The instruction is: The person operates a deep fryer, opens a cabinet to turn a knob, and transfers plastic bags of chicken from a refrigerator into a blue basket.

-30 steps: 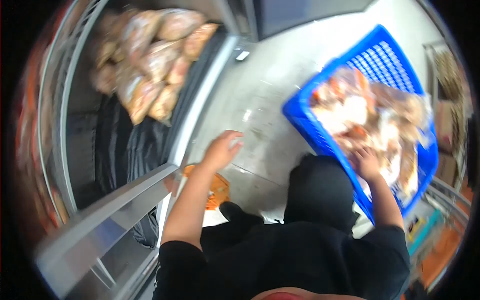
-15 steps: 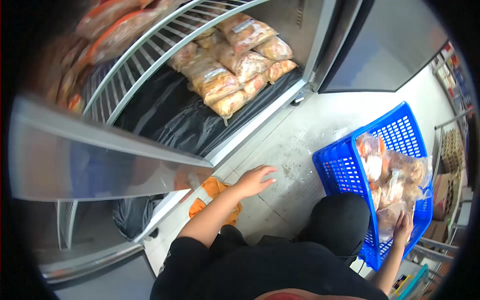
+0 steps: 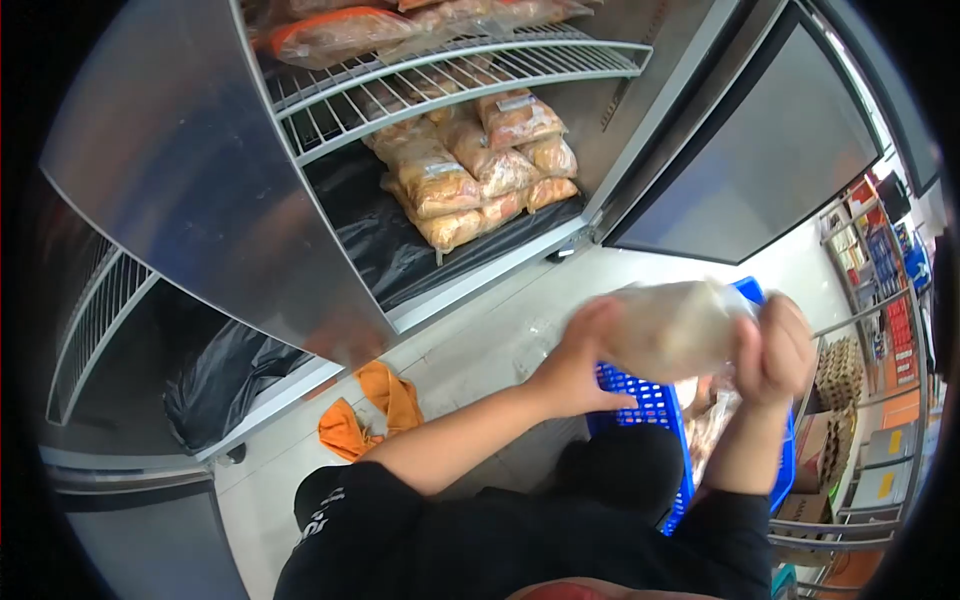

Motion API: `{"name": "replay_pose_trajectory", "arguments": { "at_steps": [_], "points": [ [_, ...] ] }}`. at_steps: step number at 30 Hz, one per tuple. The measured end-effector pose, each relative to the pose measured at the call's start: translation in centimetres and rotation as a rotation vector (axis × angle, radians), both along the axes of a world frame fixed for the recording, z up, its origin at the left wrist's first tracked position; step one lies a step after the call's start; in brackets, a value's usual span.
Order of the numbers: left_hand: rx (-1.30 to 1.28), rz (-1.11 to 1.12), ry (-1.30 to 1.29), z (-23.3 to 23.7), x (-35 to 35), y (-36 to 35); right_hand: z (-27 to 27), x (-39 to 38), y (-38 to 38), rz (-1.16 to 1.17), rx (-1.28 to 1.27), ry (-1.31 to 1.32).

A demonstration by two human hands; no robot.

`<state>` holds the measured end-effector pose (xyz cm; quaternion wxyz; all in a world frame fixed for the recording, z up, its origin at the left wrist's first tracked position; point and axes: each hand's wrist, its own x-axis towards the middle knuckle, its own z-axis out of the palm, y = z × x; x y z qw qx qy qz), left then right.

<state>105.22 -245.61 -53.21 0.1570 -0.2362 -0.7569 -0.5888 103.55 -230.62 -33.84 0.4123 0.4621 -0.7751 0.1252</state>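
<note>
Between my two hands hangs a clear plastic bag with pale contents, blurred by motion, above the blue basket. My left hand grips its left end, and my right hand is closed on its right end. More bagged food lies inside the basket, partly hidden by my right hand and arm. In the open freezer, bags of yellowish frozen food are stacked on black plastic.
A wire shelf above the stack carries orange-edged bags. An open freezer door stands at the right. An orange cloth lies on the floor. Egg trays and racks are at the far right.
My right hand has lifted a bag up out of the basket. My left hand has moved right and now holds it too. The view has turned, showing more of the freezer and racks.
</note>
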Motion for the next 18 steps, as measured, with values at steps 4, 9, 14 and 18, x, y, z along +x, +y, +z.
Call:
{"name": "replay_pose_trajectory", "arguments": {
  "at_steps": [4,9,14,18],
  "points": [
    [0.191,0.052,-0.377,-0.8,0.8,-7.2,-3.0,-3.4,-10.7,0.361,-0.194,-0.138],
    [0.687,-0.173,-0.656,-5.4,1.7,-10.8,-7.5,-9.9,-16.6,0.084,-0.065,-0.639],
    [1.252,-0.075,-1.075,-9.2,2.8,-9.9,-8.2,-9.1,-10.3,0.110,-0.060,-0.782],
    [1.236,0.040,-0.925,-6.2,-3.3,-13.4,-12.8,-0.8,-1.4,0.350,-0.168,-1.362]
  ]
}}
